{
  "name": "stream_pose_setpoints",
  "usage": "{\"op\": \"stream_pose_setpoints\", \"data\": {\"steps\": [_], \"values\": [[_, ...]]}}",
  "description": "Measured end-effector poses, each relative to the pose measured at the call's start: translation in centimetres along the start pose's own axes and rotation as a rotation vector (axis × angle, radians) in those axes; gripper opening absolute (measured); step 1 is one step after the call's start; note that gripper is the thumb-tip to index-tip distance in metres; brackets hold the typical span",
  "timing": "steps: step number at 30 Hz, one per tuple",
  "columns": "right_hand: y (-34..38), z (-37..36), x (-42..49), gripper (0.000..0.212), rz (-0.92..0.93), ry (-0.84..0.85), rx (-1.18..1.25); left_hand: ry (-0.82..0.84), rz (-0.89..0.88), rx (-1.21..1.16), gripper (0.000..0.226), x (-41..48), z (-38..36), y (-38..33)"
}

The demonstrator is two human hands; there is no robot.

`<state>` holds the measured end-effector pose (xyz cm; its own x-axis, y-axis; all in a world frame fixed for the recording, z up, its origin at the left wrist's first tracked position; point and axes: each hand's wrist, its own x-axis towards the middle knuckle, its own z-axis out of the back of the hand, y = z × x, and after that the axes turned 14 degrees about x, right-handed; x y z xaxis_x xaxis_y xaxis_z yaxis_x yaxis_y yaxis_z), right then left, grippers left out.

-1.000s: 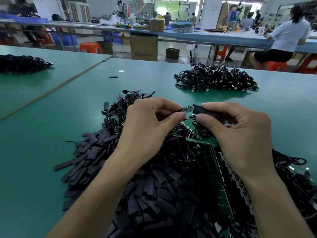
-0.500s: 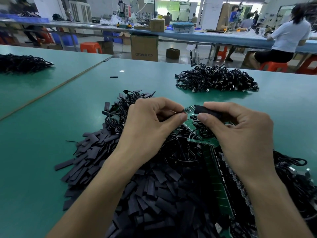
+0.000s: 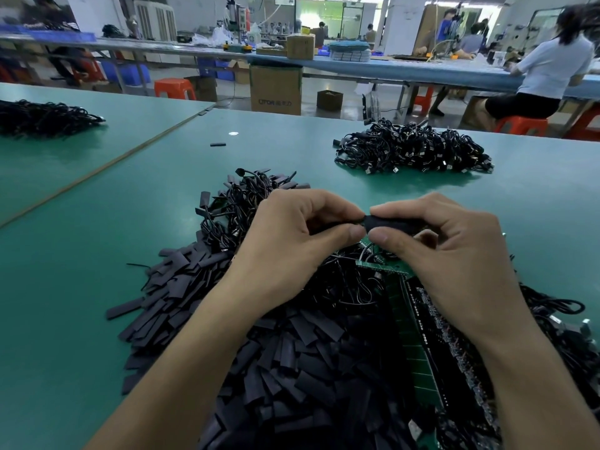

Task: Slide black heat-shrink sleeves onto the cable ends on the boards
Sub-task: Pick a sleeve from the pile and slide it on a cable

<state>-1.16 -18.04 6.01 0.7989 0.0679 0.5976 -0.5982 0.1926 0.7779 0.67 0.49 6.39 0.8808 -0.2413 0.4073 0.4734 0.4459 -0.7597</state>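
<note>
1. Green table (image 3: 97,287) carries a left cable heap (image 3: 42,116) at 10 o'clock and a right cable heap (image 3: 412,151) at 1.
2. Pile of loose sleeves (image 3: 292,368) at 6, cut off below, uncountable.
3. Cardboard box (image 3: 276,89) at 12: print too blurred to read.
4. Green boards (image 3: 410,336) at 5, number unclear.
5. Right hand (image 3: 448,254) pinches one black sleeve (image 3: 386,222) at centre between curled thumb and forefinger.
6. Left hand (image 3: 292,251) pinches a cable end, hidden by its fingers.

Free tabletop (image 3: 81,254) left of sleeve pile (image 3: 292,368)

Factory assembly hall: long green worktables (image 3: 97,254), cable heaps (image 3: 412,147), cartons (image 3: 276,89), a seated worker (image 3: 552,66).
</note>
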Motion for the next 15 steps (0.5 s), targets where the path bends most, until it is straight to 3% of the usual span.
{"op": "stream_pose_setpoints", "data": {"steps": [8,15], "values": [[-0.51,0.27,-0.06,0.021,-0.051,0.042,0.180,0.095,0.030,-0.056,0.019,0.01,0.47,0.07],[-0.59,0.08,-0.04,0.019,-0.075,-0.094,0.187,-0.096,-0.009,0.077,0.009,-0.26,0.00,0.08]]}}
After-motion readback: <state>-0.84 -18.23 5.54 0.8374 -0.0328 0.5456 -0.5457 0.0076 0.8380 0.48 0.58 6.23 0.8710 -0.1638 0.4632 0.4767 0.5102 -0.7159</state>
